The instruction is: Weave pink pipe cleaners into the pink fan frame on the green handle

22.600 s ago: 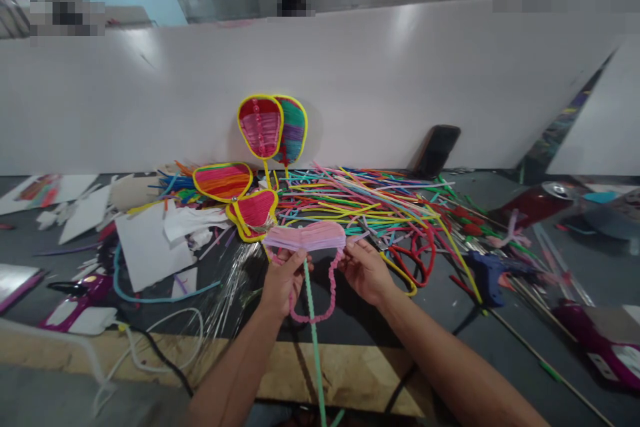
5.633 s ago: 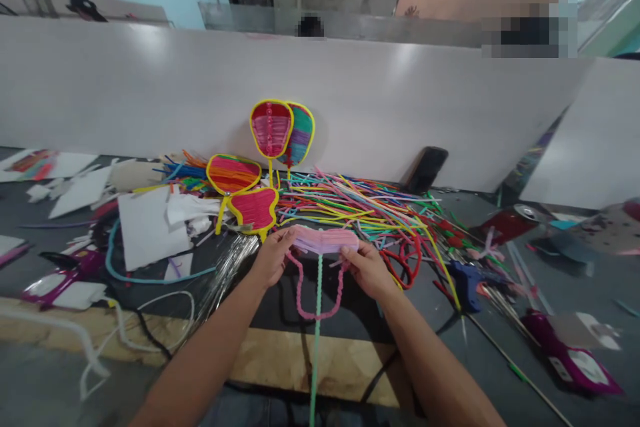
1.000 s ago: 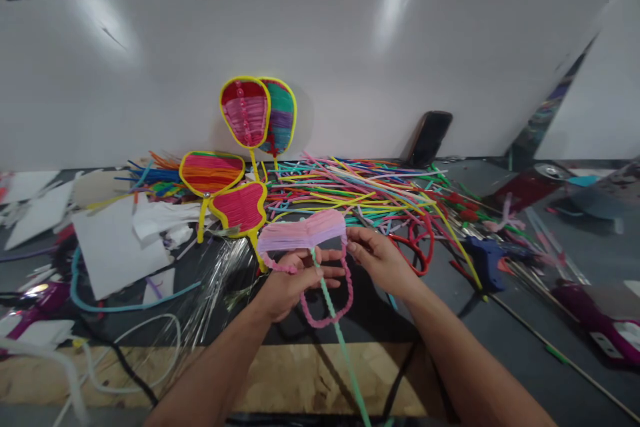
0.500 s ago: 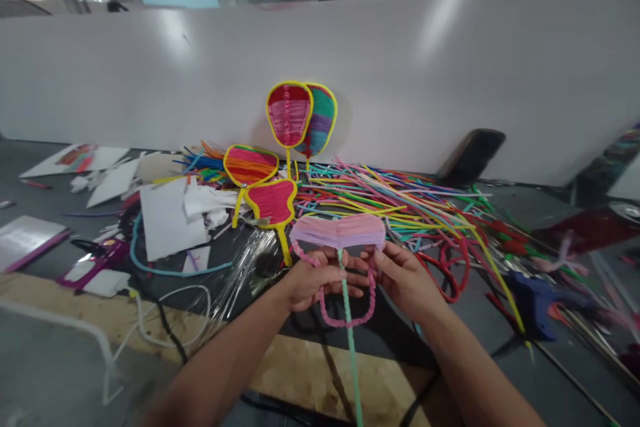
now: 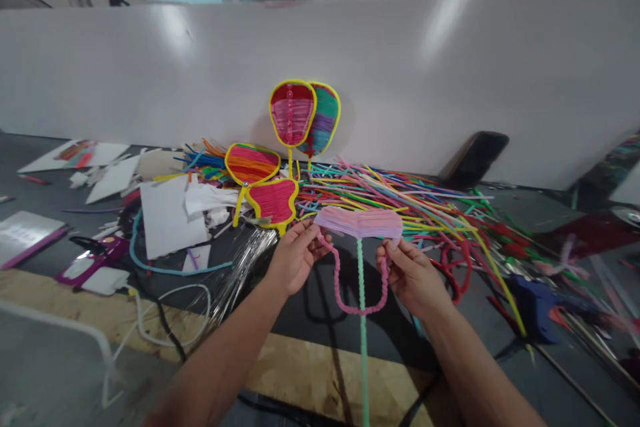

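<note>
Between my two hands hangs a pipe-cleaner fan (image 5: 359, 223). Its upper part is filled with pink and lilac strips, and a twisted pink frame (image 5: 337, 280) loops below around an unfilled gap. A twisted mint-green stem (image 5: 363, 320) runs down from the filled part past the loop. My left hand (image 5: 299, 253) pinches the fan's left edge where the frame meets the lilac strips. My right hand (image 5: 411, 268) pinches the matching right edge. Just behind stand fans with yellow rims, among them a pink one (image 5: 273, 202) and a red-and-pink one (image 5: 293, 113).
Loose colourful pipe cleaners (image 5: 390, 193) spread behind my hands. White card (image 5: 173, 213), a purple device (image 5: 95, 257) and silver tinsel (image 5: 240, 273) lie left. To the right are a dark phone (image 5: 475, 159) leaning on the white partition (image 5: 200, 73) and a blue tool (image 5: 534, 307).
The fan has shifted right and slightly up. My left hand has moved from the stem and inside of the loop out to the left edge; my right hand still grips the right side.
</note>
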Demonstrator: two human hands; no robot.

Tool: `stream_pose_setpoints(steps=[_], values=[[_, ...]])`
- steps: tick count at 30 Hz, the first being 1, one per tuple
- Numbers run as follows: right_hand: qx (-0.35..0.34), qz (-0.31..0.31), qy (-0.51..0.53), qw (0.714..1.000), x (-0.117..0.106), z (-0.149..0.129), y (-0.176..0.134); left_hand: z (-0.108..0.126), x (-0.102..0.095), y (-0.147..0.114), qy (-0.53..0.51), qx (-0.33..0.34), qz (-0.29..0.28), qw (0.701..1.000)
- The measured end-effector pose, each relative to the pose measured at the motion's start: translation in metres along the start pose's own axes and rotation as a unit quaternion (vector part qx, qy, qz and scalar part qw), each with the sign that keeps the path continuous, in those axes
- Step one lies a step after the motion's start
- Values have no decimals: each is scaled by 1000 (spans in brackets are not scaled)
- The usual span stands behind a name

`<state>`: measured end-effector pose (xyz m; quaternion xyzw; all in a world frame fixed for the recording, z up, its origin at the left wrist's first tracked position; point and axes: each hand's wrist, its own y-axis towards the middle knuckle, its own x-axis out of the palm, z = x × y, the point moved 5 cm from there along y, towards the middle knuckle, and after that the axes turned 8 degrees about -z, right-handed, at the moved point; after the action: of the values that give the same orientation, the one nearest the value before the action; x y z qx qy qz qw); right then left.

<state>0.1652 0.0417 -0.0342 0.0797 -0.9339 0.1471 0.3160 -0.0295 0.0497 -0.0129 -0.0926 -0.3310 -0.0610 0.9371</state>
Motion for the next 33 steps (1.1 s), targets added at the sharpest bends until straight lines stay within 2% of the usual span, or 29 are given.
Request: stream_pose_setpoints(steps=[4, 8, 11, 13, 14, 15, 17, 18, 19, 20, 21, 23, 25, 29, 33], values=[[-4, 3, -2, 1000, 0, 1, 1, -2, -2, 0, -6, -24, 4, 1000], [-18, 7, -30, 999, 0, 1, 3, -4, -2, -2, -18, -59, -23, 998], [-30, 13, -91, 995, -5, 1, 7, -6, -2, -3, -27, -91, -37, 995], [-74, 32, -177, 981, -10, -6, 7, -7, -3, -4, -25, -100, -36, 994], [-121, 57, -242, 961, -12, -13, 5, -7, -3, -4, -23, -102, -34, 994], [-184, 90, -317, 926, -12, -23, 1, -8, -3, -4, -19, -102, -33, 994], [-317, 133, -473, 812, -1, -39, -14, -10, -2, -4, -12, -103, -32, 994], [-369, 131, -539, 746, 10, -42, -22, -11, -1, -5, -9, -104, -31, 994], [-400, 101, -593, 691, 22, -42, -29, -12, 1, -5, -6, -105, -30, 994], [-410, 62, -629, 658, 34, -38, -33, -14, 2, -6, -2, -105, -29, 994], [-406, 30, -653, 638, 44, -33, -36, -16, 4, -6, 1, -105, -30, 994], [-396, 19, -682, 615, 56, -24, -39, -19, 8, -8, 4, -102, -34, 994], [-393, 31, -693, 604, 61, -19, -38, -22, 11, -9, 7, -97, -42, 994], [-408, 50, -685, 601, 61, -18, -37, -28, 12, -9, 24, -97, -52, 994], [-426, 44, -671, 605, 66, -19, -43, -33, 10, -10, 48, -113, -39, 992]])
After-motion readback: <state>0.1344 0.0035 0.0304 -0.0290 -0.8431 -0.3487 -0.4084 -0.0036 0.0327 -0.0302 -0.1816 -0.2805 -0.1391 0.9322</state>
